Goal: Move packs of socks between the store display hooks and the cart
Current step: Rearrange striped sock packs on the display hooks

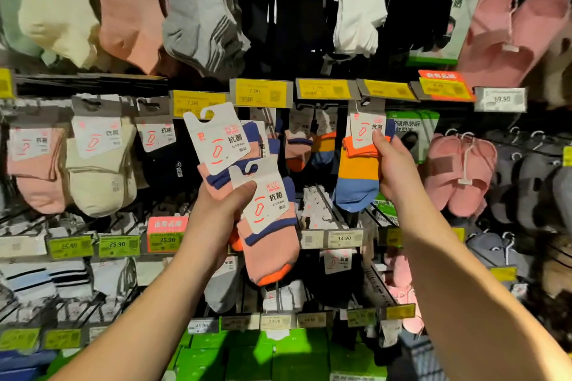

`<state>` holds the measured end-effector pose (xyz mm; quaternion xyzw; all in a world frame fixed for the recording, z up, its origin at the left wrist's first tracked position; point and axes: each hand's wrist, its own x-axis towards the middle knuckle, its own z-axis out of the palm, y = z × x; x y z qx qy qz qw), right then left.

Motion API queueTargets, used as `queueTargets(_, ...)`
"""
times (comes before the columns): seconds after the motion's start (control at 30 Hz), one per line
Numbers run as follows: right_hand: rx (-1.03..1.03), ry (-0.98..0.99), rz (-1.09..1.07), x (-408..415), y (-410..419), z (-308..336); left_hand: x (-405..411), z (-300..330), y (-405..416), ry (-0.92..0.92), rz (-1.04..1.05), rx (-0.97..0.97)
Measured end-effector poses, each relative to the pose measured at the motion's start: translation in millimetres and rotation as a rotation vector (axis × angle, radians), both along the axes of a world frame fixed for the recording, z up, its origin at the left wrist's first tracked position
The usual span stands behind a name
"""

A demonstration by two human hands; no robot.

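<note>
The person is standing close before the sock display; both arms are reaching forward into it. The left hand (221, 209) is gripping two packs at once, fingers curled round their middles and the thumb pressing across the lower card; the upper pink pack (221, 145) is tilting up and to the left, its card hook-slot hanging free of any peg; the lower pink pack (269, 226) is hanging down from the same grip, its orange toe pointing downward. Both packs are therefore off the hooks and in hand.

The right hand (394, 164) is pinching the orange-and-blue pack (359, 170), thumb on the front of its white card and fingers wrapping behind; the top of that card is sitting right at the display hook (368, 101) beneath the yellow price tags (261, 92); whether the card is on the peg or just clear of it cannot be told from this view.

The cart is not in view; no pack can be confirmed as lying in it. Further matching packs (298, 141) are hanging on the hooks between the two hands.

Judgement: the task is appearing to be in an early-to-middle stage; two packs are being held clear of the display, a third is at its hook; the direction of transfer cannot be settled from this moment alone.
</note>
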<state>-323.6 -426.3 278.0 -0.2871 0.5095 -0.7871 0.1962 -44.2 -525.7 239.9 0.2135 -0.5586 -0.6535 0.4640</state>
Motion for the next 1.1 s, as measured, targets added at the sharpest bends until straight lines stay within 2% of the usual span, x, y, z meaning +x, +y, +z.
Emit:
queueTargets(0.2, -0.015, -0.086, 0.016, -12.9, -4.1, -7.0, -0.9, 0.4, -0.1, -0.006, 0.001, -0.004)
queueTargets(0.37, 0.135, -0.083, 0.042, -27.4, -19.1, -12.2, -0.8, -0.3, -2.1, 0.006, 0.005, 0.028)
queueTargets(0.73, 0.427, 0.022, -0.08, -57.6, -49.4, -19.7, 1.3, -3.8, -7.3, 0.026, -0.01, 0.068)
queueTargets(0.83, 0.448, 0.052, -0.183, -42.8, -42.0, -31.0, 6.1, -8.0, -9.2, 0.034, -0.028, 0.083)
queueTargets(0.97, 0.336, 0.061, -0.373, 7.3, -28.7, -43.4, 15.4, -13.7, -12.1, 0.026, -0.05, 0.074)
queueTargets(1.03, 0.304, 0.098, -0.28, 52.3, -27.6, -44.3, 20.8, -15.5, -12.4, 0.021, -0.057, 0.075)
queueTargets(1.1, 0.262, 0.125, -0.081, 100.0, -31.9, -47.8, 26.6, -17.6, -13.1, 0.015, -0.066, 0.063)
